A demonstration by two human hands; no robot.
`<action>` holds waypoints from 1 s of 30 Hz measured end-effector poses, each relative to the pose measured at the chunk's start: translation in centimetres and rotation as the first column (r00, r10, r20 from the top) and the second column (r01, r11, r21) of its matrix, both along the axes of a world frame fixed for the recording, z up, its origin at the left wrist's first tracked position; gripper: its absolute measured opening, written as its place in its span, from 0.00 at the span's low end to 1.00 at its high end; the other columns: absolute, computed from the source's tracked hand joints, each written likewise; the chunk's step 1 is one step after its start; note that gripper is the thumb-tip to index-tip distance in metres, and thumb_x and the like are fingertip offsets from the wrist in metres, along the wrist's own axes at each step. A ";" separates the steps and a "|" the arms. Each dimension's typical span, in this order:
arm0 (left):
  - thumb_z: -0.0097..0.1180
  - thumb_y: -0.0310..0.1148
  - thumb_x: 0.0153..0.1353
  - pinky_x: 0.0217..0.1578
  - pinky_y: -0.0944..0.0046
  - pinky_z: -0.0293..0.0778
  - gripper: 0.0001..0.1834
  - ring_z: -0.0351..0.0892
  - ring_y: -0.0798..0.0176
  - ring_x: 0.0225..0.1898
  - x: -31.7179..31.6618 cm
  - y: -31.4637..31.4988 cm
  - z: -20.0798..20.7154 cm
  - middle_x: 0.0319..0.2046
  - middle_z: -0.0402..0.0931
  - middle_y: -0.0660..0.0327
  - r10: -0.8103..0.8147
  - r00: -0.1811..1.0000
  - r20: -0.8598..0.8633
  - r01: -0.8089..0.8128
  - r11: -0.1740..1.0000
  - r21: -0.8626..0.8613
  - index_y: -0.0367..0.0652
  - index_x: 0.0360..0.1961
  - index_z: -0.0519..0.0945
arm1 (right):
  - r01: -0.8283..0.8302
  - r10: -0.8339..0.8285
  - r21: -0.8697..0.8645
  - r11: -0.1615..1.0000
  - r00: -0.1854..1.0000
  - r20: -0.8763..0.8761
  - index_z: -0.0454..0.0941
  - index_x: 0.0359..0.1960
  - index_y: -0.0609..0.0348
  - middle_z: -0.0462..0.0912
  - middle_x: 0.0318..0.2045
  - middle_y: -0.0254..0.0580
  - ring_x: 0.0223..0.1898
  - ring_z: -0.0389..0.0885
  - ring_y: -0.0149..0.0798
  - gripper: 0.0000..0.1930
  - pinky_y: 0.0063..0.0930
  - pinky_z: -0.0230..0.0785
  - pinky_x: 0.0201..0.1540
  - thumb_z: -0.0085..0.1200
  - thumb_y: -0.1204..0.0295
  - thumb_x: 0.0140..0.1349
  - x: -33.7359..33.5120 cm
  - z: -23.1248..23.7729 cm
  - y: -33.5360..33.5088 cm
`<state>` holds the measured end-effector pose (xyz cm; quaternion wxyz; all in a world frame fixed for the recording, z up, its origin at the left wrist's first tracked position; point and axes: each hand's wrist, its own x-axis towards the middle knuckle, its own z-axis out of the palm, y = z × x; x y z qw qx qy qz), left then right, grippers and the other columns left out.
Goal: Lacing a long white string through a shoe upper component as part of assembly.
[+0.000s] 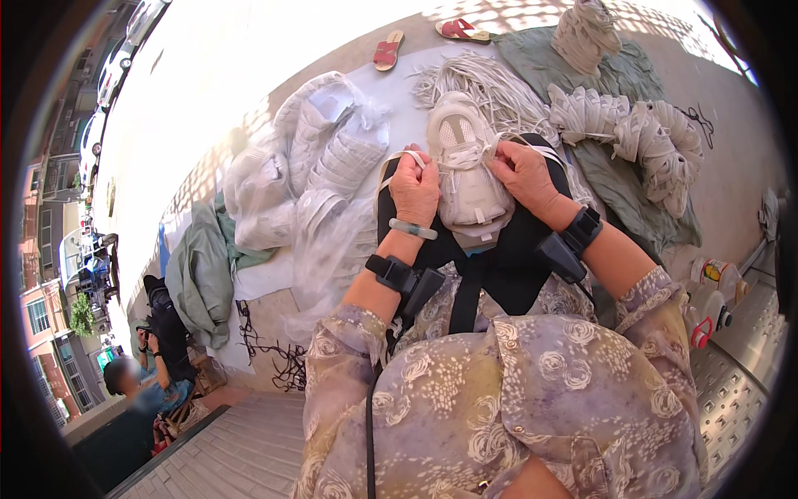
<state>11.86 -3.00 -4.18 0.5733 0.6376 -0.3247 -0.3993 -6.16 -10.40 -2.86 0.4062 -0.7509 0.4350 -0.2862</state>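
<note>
Pinching a white shoelace (464, 156) with nearly closed left hand (416, 187) and right hand (527, 177), either side of a pale sneaker (475, 196).

Seated person's head (125, 376) blurred. Right hand (529, 177): some fingers partly hidden. White car (145, 17) cut by top edge.

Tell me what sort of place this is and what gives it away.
Probably a makeshift outdoor work spot beside a street: pale shoes bagged in clear plastic, a heap of long, flat off-white laces on the ground, and a white car toward the left edge.
</note>
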 end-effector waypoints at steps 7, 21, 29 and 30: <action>0.49 0.25 0.57 0.14 0.76 0.61 0.03 0.64 0.77 0.14 0.4 -0.8 -1.2 0.15 0.69 0.67 -0.032 0.966 0.255 0.038 0.999 -0.021 0.38 0.33 0.70 | -0.002 0.006 -0.066 0.998 0.998 0.055 0.75 0.29 0.63 0.77 0.23 0.45 0.26 0.76 0.43 0.07 0.30 0.67 0.31 0.53 0.71 0.52 -0.8 -0.3 0.6; 0.55 0.27 0.51 0.19 0.70 0.63 0.06 0.64 0.74 0.16 0.2 -0.9 0.1 0.13 0.67 0.66 -0.062 0.834 0.549 0.079 0.997 -0.008 0.38 0.30 0.73 | -0.029 0.042 -0.122 0.992 0.993 0.109 0.76 0.31 0.64 0.78 0.25 0.46 0.28 0.77 0.42 0.07 0.27 0.68 0.33 0.52 0.73 0.53 -1.0 -0.8 0.6; 0.65 0.39 0.43 0.23 0.64 0.69 0.21 0.71 0.62 0.19 0.0 1.4 3.2 0.21 0.73 0.59 -0.143 0.560 0.816 0.258 0.966 -0.008 0.39 0.33 0.71 | 0.006 0.004 -0.072 0.997 0.991 0.133 0.77 0.29 0.62 0.79 0.24 0.44 0.27 0.78 0.41 0.06 0.27 0.69 0.31 0.53 0.73 0.52 -0.4 0.7 0.3; 0.65 0.39 0.43 0.23 0.64 0.69 0.21 0.71 0.62 0.19 -0.2 1.5 3.2 0.21 0.73 0.59 -0.138 0.562 0.815 0.254 0.967 -0.011 0.39 0.33 0.71 | -0.010 0.023 -0.089 0.996 0.990 0.139 0.77 0.29 0.62 0.79 0.24 0.44 0.27 0.78 0.41 0.06 0.27 0.69 0.31 0.53 0.73 0.52 0.0 1.0 0.3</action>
